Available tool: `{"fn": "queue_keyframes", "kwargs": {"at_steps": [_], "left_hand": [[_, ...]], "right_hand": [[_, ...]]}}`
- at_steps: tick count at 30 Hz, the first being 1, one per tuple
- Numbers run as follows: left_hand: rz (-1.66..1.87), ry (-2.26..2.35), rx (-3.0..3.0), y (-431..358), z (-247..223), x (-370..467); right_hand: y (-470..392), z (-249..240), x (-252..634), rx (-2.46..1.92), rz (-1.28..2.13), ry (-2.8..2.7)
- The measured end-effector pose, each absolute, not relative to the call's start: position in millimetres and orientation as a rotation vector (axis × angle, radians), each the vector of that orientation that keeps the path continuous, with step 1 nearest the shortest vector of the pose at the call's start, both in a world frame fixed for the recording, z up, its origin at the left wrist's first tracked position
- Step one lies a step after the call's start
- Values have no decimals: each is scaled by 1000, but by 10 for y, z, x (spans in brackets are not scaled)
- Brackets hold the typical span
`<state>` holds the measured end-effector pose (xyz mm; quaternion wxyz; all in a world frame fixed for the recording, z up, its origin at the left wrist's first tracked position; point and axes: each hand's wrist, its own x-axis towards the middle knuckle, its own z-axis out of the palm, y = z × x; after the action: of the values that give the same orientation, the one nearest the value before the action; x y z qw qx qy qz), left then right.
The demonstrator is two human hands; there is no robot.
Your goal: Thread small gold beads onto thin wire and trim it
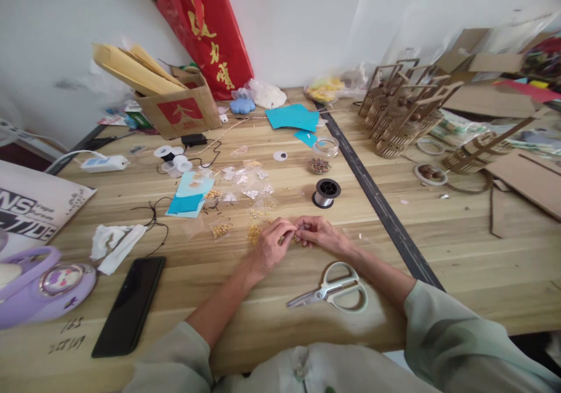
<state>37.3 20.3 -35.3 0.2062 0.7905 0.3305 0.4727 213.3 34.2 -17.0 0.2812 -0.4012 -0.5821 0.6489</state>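
Observation:
My left hand (274, 242) and my right hand (318, 233) meet over the middle of the wooden table, fingertips pinched close together. Whatever lies between the fingers is too small to name. Just left of my left hand is a pile of tiny gold beads (253, 234), and a small clear bag of gold pieces (220, 229) lies farther left. A black spool of thin wire (326, 193) stands beyond my right hand. Below the hands, a pair of scissors with pale handles (333, 288) rests on the wood, apart from both.
A black phone (128, 306) and a purple bag-like item (48, 285) lie at the left. Small bags of silver pieces (252, 183), blue cards (293, 118) and a bowl of beads (319, 165) are farther back. Wooden basket-like crafts (397, 118) stand at the back right.

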Motion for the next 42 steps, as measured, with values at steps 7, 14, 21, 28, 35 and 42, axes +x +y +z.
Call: {"fn": "queue_keyframes", "kwargs": {"at_steps": [7,14,21,28,35,42], "left_hand": [[1319,923,2212,191,-323,386],[1337,917,2241,199,-347,376],[1333,943,2212,198,-317,383],[1334,957,2120,201,-284,386],[1286,994,1989,203,-290,387],[1291,999,1946,193,-289,394]], "right_hand": [[325,-181,2137,-1079,1689,-1590],[339,-192,2154,-1025,1691,-1555],[337,-172,2149,-1019,1747,-1592],[323,-181,2144,-1011,1678,-1615],[299,-152,2148,-1009,1555,-1710],[288,-165,2136,-1013,1507,-1728]]}}
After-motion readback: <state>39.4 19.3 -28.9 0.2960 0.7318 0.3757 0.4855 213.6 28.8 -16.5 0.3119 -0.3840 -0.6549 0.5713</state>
